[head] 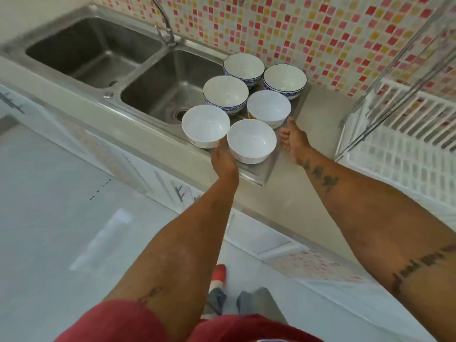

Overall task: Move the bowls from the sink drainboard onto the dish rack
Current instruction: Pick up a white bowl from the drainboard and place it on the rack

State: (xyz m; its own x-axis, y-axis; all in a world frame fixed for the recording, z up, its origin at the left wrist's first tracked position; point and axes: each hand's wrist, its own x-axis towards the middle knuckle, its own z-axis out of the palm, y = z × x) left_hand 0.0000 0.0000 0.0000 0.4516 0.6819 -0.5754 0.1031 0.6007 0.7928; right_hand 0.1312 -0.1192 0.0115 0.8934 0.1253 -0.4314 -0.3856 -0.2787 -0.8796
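Six bowls point(251, 140) stand upright in pairs on the steel drainboard point(261, 170) at the right end of a double sink point(138, 77), under a pink-and-yellow mosaic wall point(320, 33). The left hand point(223, 160) touches the two nearest bowls at the drainboard's front edge, its grip hidden. The right hand point(293, 141) rests open at the right edge, and a white dish rack point(404, 144) stands on the counter point(296, 206) beyond.

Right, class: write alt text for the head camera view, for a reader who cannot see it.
Six empty bowls stand upright on a steel sink drainboard, with the left hand reaching between the two nearest and the right hand open beside them. A white dish rack waits at right, before a mosaic-tiled wall.
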